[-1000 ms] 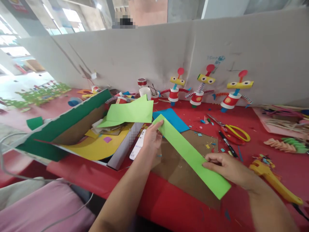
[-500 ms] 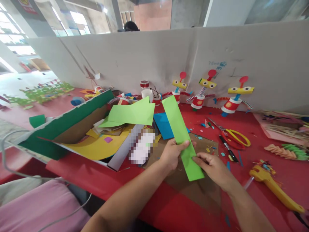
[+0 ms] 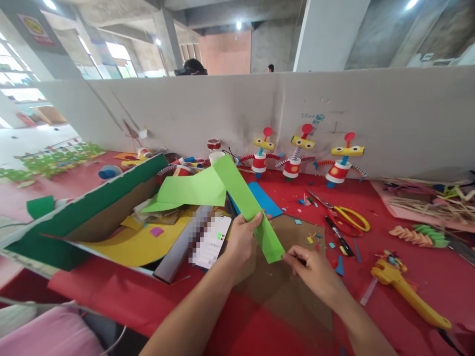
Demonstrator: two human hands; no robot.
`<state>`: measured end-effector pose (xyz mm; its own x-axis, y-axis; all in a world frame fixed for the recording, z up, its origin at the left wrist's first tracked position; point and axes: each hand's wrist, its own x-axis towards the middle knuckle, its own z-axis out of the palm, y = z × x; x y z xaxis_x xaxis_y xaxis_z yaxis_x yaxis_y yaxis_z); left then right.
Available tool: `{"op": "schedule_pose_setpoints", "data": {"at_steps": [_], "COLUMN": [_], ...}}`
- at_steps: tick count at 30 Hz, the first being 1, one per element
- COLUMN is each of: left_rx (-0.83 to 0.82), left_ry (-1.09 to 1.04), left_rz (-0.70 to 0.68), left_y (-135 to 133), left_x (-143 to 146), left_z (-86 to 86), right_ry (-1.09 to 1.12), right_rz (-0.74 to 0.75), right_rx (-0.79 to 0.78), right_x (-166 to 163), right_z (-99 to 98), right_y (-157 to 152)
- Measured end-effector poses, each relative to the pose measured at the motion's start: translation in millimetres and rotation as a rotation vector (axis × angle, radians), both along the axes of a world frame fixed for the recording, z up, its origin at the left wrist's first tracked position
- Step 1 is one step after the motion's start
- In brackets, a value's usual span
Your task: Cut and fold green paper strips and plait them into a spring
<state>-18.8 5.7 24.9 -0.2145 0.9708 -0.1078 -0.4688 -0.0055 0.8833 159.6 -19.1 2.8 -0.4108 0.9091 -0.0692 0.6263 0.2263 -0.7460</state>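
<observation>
A long strip of bright green paper slants across the middle of the view, raised over a brown cardboard sheet. My left hand grips it around the lower half, thumb on top. At its lower right corner, my right hand pinches the edge between thumb and fingertips. Larger light green sheets lie behind, on top of a shallow box with green sides. Just left of my left hand, a phone rests with its screen lit and partly blurred out.
Blue paper lies behind the strip. Scissors, a black marker and a yellow glue gun are at right among paper scraps. Paper-cup robot figures stand by the white partition. A person's head shows beyond it.
My right hand has slid down to the strip's lower right corner. The view has tilted up and shifted, and my left hand keeps its hold on the strip.
</observation>
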Motion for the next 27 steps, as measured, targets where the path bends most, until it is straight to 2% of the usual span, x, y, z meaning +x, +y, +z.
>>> {"op": "schedule_pose_setpoints", "data": {"at_steps": [3,5,7,11,13,15,18,22,27], "left_rx": [0.040,0.073,0.091,0.052,0.043,0.047,0.045,-0.008,-0.045], "left_ry": [0.069,0.140,0.175,0.093,0.039,0.004,0.029,0.083,0.116], "left_rz": [0.148,0.194,0.126,-0.142,-0.155,-0.090,0.007,0.046,0.027], "left_y": [7.3,10.8,11.6,5.8,3.0,2.2,4.0,6.6,7.7], "left_x": [-11.4,-16.7,-16.2,-1.4,4.6,5.8,1.0,-4.2,0.0], "left_z": [0.5,1.6,1.4,-3.0,-5.3,-6.7,-7.0,-8.0,-13.2], "right_ry": [-0.136,-0.220,-0.304,-0.477,-0.589,-0.714,-0.945,-1.036,-1.125], "right_rz": [-0.066,-0.112,-0.169,-0.328,-0.426,-0.423,-0.301,-0.220,-0.181], "right_rx": [0.106,0.183,0.266,0.343,0.302,0.289,0.135,0.031,-0.110], "right_x": [-1.1,-2.4,-0.8,23.8,46.5,69.6,92.4,96.7,89.5], "right_z": [-2.4,-1.7,0.4,10.6,18.4,26.3,34.1,33.6,26.4], "right_y": [-0.7,-2.6,-2.8,16.1,38.7,66.8,107.9,143.7,161.5]}}
